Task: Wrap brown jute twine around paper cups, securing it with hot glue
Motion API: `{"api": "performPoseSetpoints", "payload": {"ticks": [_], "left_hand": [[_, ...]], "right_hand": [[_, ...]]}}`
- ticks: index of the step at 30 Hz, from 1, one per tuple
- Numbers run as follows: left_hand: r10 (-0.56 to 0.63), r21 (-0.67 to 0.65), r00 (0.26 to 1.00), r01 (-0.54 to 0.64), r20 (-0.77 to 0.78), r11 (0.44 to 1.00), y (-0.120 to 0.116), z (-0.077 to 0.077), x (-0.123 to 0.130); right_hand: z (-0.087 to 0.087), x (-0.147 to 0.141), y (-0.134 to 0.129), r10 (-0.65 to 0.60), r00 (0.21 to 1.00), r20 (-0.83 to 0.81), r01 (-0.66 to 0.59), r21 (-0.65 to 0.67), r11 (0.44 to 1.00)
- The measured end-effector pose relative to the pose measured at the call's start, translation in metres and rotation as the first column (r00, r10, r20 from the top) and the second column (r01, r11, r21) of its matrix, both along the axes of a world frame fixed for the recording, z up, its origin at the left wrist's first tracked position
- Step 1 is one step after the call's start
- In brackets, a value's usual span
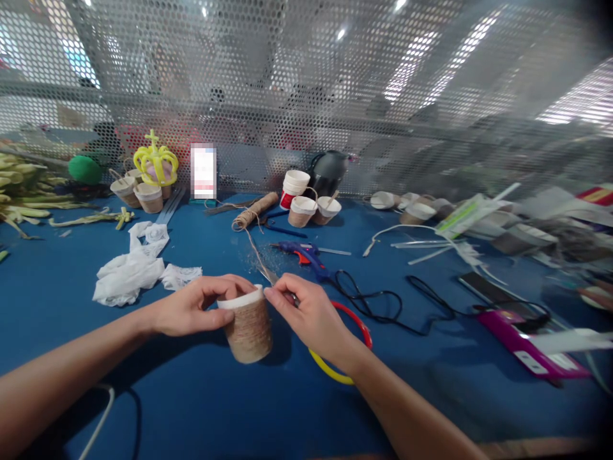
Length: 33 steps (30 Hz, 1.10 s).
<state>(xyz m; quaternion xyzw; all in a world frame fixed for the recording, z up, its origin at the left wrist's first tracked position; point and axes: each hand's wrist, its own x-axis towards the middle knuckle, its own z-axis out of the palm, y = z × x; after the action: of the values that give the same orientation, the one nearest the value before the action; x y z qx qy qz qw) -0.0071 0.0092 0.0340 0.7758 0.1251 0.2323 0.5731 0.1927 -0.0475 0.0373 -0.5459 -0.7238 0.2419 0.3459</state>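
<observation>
Wrapping jute twine round small paper cup point(249, 329), white rim uppermost, held above blue table point(191, 396). Our left hand point(191, 313) closed round cup; right hand point(309, 313) pinches thin jute twine point(256, 252) beside rim. We judge: twine taut, coils touching. Spool point(253, 211) beyond cup.

Craft workshop bench.
Blue surface point(201, 396) with glue gun point(306, 254), twine spool point(253, 211), paper cups point(301, 211), perforated metal screen point(335, 96) behind.

Both bare forearms reach forward and converge. The left hand point(191, 313) curls in a grip, thumb forward; just beside it, the right hand point(311, 316) pinches with its fingertips.
</observation>
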Motion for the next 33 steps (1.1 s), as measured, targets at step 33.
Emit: {"api": "performPoseSetpoints", "payload": {"ticks": [33], "left_hand": [[-0.092,-0.416,0.972,0.177,0.217,0.892,0.0033,-0.0080,-0.0023]], "right_hand": [[-0.0001,0.0050,0.0040,0.190,0.880,-0.435,-0.338,-0.290,0.895]]}}
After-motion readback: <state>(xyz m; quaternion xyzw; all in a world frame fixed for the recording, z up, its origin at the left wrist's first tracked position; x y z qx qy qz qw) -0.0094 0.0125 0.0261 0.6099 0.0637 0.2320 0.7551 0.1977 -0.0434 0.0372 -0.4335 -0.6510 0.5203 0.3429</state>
